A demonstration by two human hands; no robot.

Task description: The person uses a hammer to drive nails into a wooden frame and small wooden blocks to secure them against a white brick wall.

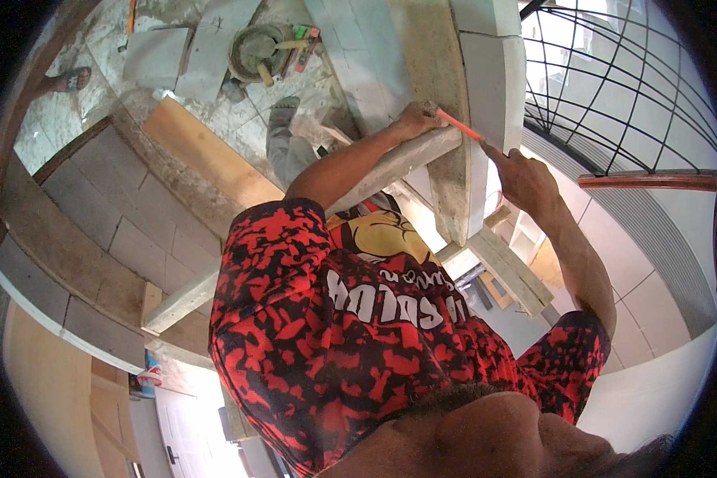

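A slim, straight orange-red stick [459, 125] slants across the top of a rough wooden plank [442, 72]; I cannot make out its exact kind. My right hand [526, 182] grips its lower right end, index finger stretched along it and the other fingers curled. At the opposite end, the closed fingers of my left hand [417, 122] meet the stick above the plank. Part of that grip is hidden. A grey timber beam [398, 167] runs under my left forearm and reaches the plank beside my left hand.
A bucket [255, 49] of grey mix with tools stands at the far left, near loose tiles [158, 57]. A wooden board [207, 151] lies closer. Black metal grille [613, 80] rises on the right. A timber piece [511, 271] juts out below the plank. Another person's foot [78, 78] shows.
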